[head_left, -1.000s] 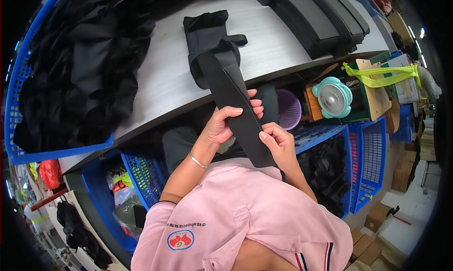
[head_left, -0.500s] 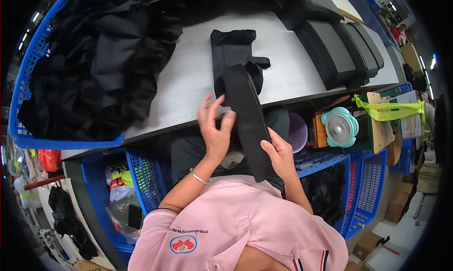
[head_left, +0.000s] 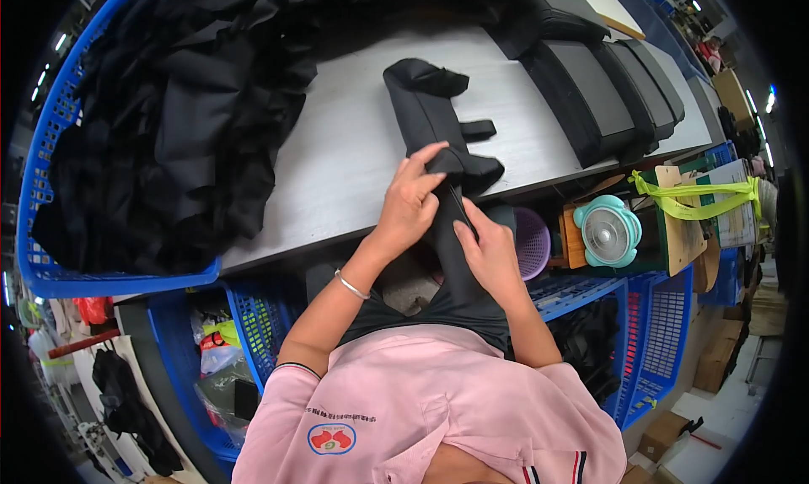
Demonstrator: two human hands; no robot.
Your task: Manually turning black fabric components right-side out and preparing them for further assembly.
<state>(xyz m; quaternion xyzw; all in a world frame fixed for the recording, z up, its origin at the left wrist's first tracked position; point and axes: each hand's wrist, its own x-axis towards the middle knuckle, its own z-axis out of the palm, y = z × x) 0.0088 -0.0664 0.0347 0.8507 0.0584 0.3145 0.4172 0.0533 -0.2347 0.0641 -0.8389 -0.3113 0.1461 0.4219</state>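
Head view: hands (head_left: pixel 410 204) (head_left: pixel 491 248) hold black fabric piece (head_left: pixel 424 120), long axis pointing forward, slightly left.

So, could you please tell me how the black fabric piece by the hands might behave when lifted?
The black fabric piece looks fairly floppy, since its far end looks bent over. Probably light, as it resembles sheet material. Its projecting side loop might snag.

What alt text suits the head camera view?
A person's left hand touches, and right hand grips, black material at the edge of a gray table. A blue basket heaped with dark cloth stands left, a teal fan right.
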